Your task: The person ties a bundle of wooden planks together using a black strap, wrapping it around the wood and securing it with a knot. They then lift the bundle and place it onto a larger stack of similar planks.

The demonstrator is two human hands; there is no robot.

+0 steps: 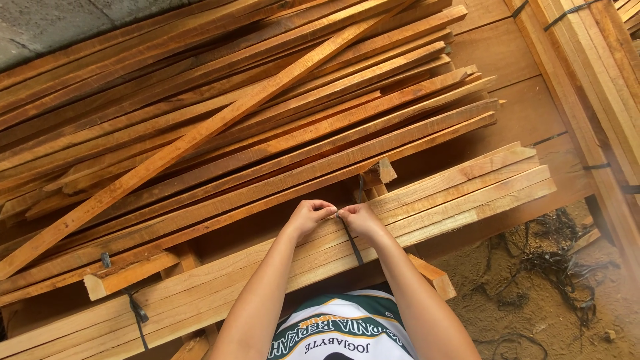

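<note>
My left hand (308,217) and my right hand (360,218) meet on top of a flat bundle of pale wooden slats (460,190) lying across in front of me. Both pinch the ends of a black strap (351,243) that wraps around the bundle and runs down its near side. The fingertips nearly touch each other at the strap's top. A second black strap (138,317) binds the same bundle further left.
A big loose heap of orange-brown wooden slats (253,113) fills the area behind the bundle. More strapped bundles (593,80) lie at the right. Loose black straps (553,263) are scattered on the sawdust floor at lower right. A short wood offcut (127,275) sits at left.
</note>
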